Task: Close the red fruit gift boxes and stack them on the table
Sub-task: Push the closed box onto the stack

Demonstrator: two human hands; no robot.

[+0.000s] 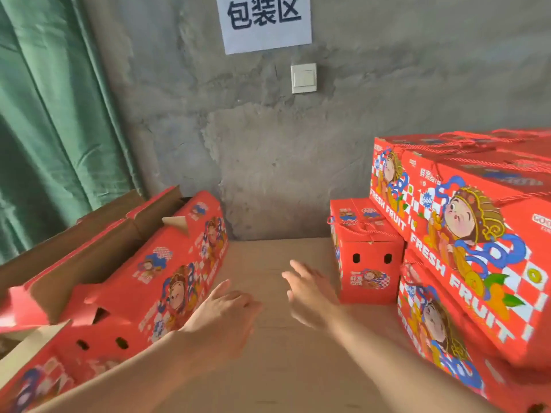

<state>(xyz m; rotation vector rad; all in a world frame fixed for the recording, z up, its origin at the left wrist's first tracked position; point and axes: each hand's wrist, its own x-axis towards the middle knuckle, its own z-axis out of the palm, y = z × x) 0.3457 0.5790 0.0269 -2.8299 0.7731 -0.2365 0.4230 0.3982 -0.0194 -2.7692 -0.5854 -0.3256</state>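
- My left hand (226, 308) reaches forward over the brown cardboard tabletop (268, 368), palm down, its fingers loosely curled together rather than fanned; I grip nothing with it.
- The thumb side of that hand lies close against the long red face of the open gift box (167, 281) just to its left; motion blur keeps me from telling whether skin meets the cardboard.
- That box has its top flaps (98, 234) standing up and folded outward, brown inside showing, so it is not closed.
- Nearer to me, below my left forearm, another red box end (98, 341) with two oval holes sits in line with the open one.
- My right hand (310, 296) hovers beside the left, apart from it, fingers (298, 271) spread and extended forward, palm turned inward; it is empty and touches nothing that I can see.
- Just beyond my right fingertips and a little to their right stands a small closed red box (369, 263) with a rope handle on top and two oval holes in its end.
- Further right of that hand, large closed boxes marked FRESH FRUIT are stacked: the upper box (477, 234) rests on a lower box (441, 332).
- Ahead of both hands rises a grey concrete wall (268, 159) with a white paper sign (264, 22) and a light switch (303, 78); a green curtain (53, 114) hangs far to the left.
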